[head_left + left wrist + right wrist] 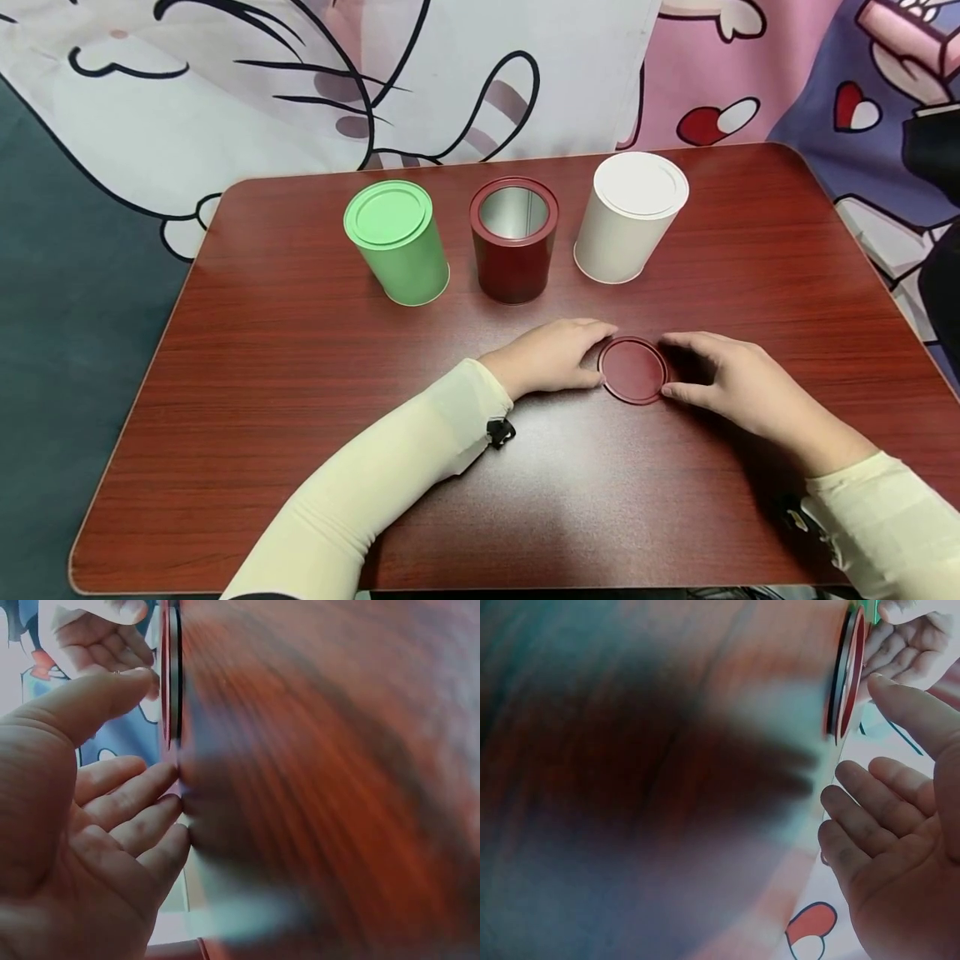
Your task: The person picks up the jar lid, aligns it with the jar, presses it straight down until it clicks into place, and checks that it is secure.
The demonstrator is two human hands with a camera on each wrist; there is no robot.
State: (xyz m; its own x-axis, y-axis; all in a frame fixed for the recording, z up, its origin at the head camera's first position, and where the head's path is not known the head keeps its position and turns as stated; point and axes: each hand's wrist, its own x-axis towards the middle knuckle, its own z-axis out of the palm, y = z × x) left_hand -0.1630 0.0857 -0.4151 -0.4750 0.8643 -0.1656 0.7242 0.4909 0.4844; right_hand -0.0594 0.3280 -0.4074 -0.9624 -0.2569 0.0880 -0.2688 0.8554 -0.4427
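Note:
A round dark red can lid [633, 371] lies flat on the table between the two hands. On its left side the left hand [558, 357] reaches in, thumb and fingers spread apart, with the thumb tip at the rim. The right hand [738, 383] is at the opposite side, its thumb tip also close to the rim. In the left wrist view the lid [172, 679] appears edge-on beyond the loosely extended fingers. From the right wrist the lid [846, 675] shows the same way. Whether the fingertips touch it, I cannot tell. Neither hand grips it.
Behind the hands stand a green can [408, 258] with its lid on, a dark red can [513, 267] with an open top, and a white can [622, 237] with its lid on. They stand near the far edge of the wooden table [247, 333].

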